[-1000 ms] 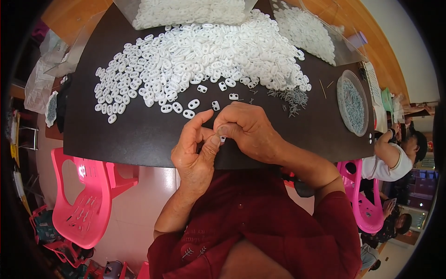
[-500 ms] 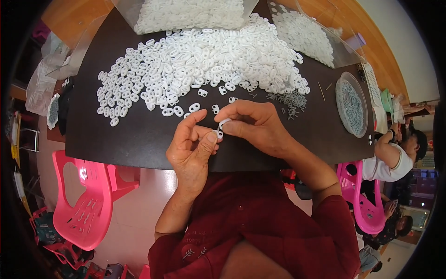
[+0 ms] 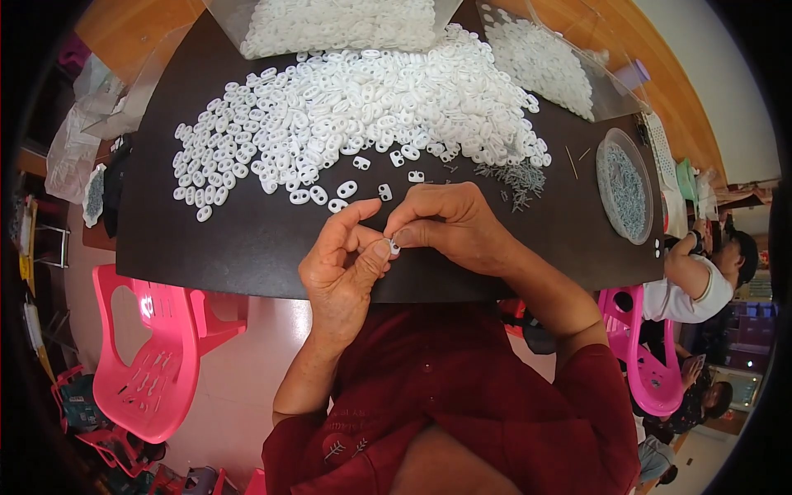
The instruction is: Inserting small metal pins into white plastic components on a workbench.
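Above the dark table's near edge, my two hands meet at fingertip height. My left hand (image 3: 342, 268) pinches a small white plastic two-hole cord-lock piece (image 3: 394, 247) between thumb and index finger. My right hand (image 3: 441, 224) presses its thumb and fingertips onto the same piece from the right; its fingers cover most of what they grip. Just beyond lie loose white two-hole pieces, one of them a squarer piece (image 3: 384, 192). Past these spreads a large pile of white oval pieces (image 3: 363, 107).
Small grey springs (image 3: 521, 186) lie at the pile's right edge. More fill a round clear tub (image 3: 606, 177) at the right. Clear bags of white pieces (image 3: 338, 33) stand at the back. A pink chair (image 3: 153, 355) stands left; a person in white (image 3: 697, 285) sits right.
My right hand has lowered slightly, bringing the white part it held against the piece in my left hand. The two parts, apart before, now meet between my fingertips.
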Action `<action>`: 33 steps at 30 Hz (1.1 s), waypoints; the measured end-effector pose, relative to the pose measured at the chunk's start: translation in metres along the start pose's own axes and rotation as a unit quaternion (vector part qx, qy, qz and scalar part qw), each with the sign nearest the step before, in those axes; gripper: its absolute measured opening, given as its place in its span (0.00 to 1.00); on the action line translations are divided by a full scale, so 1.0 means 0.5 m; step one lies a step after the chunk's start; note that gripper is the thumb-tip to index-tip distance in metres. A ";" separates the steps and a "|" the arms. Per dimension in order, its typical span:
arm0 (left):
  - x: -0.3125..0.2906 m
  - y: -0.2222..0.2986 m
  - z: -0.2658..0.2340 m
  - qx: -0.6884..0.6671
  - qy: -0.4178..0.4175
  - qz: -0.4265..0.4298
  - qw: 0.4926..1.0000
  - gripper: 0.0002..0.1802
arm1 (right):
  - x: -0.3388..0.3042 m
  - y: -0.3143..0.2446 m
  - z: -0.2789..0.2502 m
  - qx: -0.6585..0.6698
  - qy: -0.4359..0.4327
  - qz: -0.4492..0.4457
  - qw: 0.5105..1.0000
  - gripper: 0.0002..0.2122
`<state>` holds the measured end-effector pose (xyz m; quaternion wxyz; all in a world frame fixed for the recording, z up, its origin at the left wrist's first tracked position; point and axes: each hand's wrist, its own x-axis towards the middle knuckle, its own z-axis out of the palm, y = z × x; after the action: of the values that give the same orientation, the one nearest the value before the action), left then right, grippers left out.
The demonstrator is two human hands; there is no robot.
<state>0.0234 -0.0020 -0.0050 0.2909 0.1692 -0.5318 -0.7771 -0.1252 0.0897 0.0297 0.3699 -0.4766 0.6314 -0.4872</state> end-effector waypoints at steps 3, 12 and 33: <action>0.000 0.004 0.007 -0.002 0.027 -0.012 1.000 0.20 | -0.002 0.008 0.005 -0.002 0.015 0.010 1.000 0.05; -0.007 0.009 0.018 0.004 0.075 -0.020 0.997 0.18 | -0.011 0.007 0.024 0.141 0.125 0.100 0.977 0.06; -0.012 0.004 0.022 0.044 0.106 -0.002 0.993 0.17 | -0.007 0.008 0.075 0.243 0.212 0.111 0.940 0.06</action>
<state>0.0223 0.0091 0.0005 0.3362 0.2646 -0.5312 -0.7313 -0.0901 0.0834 0.0161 0.3841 -0.1848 0.6067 -0.6710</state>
